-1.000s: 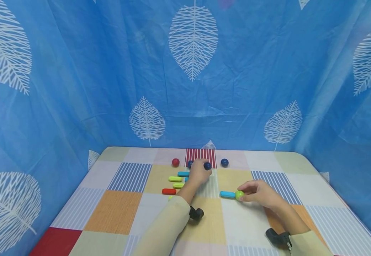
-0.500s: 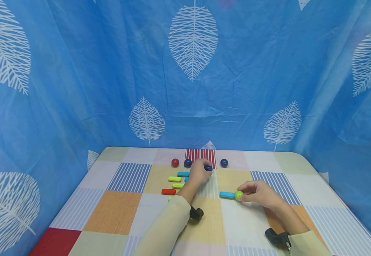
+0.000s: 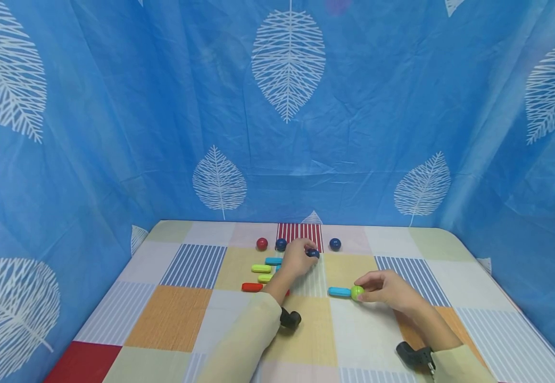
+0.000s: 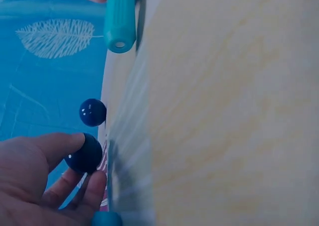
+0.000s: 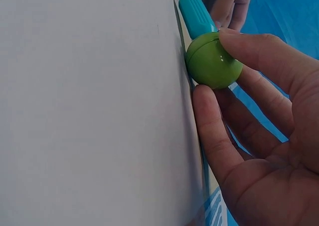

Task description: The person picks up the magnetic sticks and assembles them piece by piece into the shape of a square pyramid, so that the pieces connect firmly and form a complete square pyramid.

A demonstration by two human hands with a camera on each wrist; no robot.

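My left hand [image 3: 298, 258] pinches a dark blue ball [image 4: 85, 154] between thumb and fingers, low over the far middle of the table. To its right, my right hand [image 3: 388, 290] holds a green ball [image 5: 212, 61] with thumb and fingertips. A light blue stick [image 3: 339, 292] with rounded edges lies end-on against that green ball and points left. Whether the two are joined or only touching, I cannot tell. In the left wrist view, the stick's free end [image 4: 120, 44] shows a small pale disc.
A red ball [image 3: 262, 244] and two more dark blue balls [image 3: 281, 244] [image 3: 335, 244] sit along the far side. Left of my left forearm lie yellow-green sticks [image 3: 261, 268], a red stick [image 3: 251, 287] and a light blue stick [image 3: 273, 261]. A blue curtain [image 3: 287, 149] encloses the patchwork-covered table.
My left hand has brought the dark blue ball slightly nearer and to the right. A red piece now shows beside the left forearm. My right hand stays put with the green ball.
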